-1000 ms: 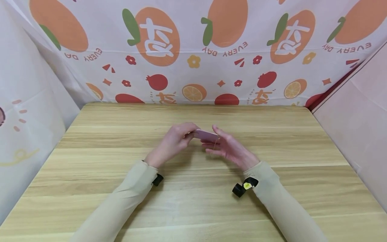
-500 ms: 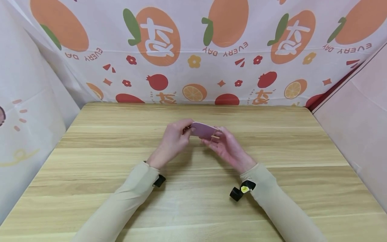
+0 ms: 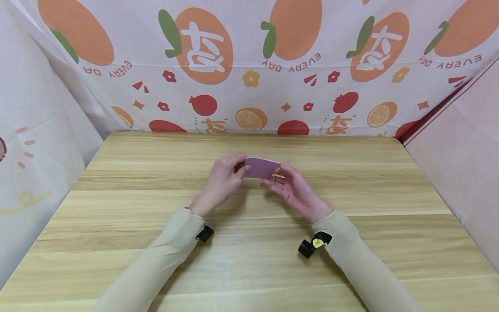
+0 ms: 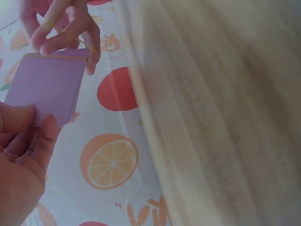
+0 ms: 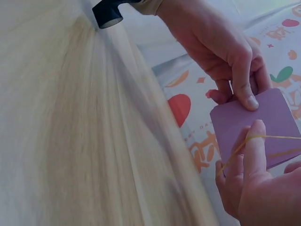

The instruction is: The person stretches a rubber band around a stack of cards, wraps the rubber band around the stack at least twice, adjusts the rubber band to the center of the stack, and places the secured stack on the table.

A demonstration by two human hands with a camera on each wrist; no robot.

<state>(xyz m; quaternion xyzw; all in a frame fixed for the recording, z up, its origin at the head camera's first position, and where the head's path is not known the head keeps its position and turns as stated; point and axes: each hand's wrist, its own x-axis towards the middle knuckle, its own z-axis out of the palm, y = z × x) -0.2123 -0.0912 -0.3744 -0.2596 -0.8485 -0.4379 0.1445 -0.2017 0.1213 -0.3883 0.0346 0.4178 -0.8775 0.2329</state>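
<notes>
A thin purple stack with rounded corners, apparently cards point(image 3: 260, 168), is held above the table between both hands. My left hand point(image 3: 222, 182) pinches its left end, thumb on the near face, as the left wrist view also shows. At the other end, my right hand point(image 3: 298, 193) has a thin yellow rubber band point(image 5: 277, 137) hooked over its bent fingers. One strand of the band lies across the face of the stack near that end; another is stretched over a raised finger point(image 5: 256, 150). The far side of the stack is hidden.
A light wood-grain table point(image 3: 241, 264) lies beneath the hands. Behind it hangs a white fruit-print cloth point(image 3: 234, 91), with pale cloth at left and right. Black wrist cameras point(image 3: 306, 248) sit on both sleeves.
The purple stack has tilted so more of its face shows. My right hand has moved in around the stack's right end, its fingers bending with the rubber band. Little has shifted in the last half second.
</notes>
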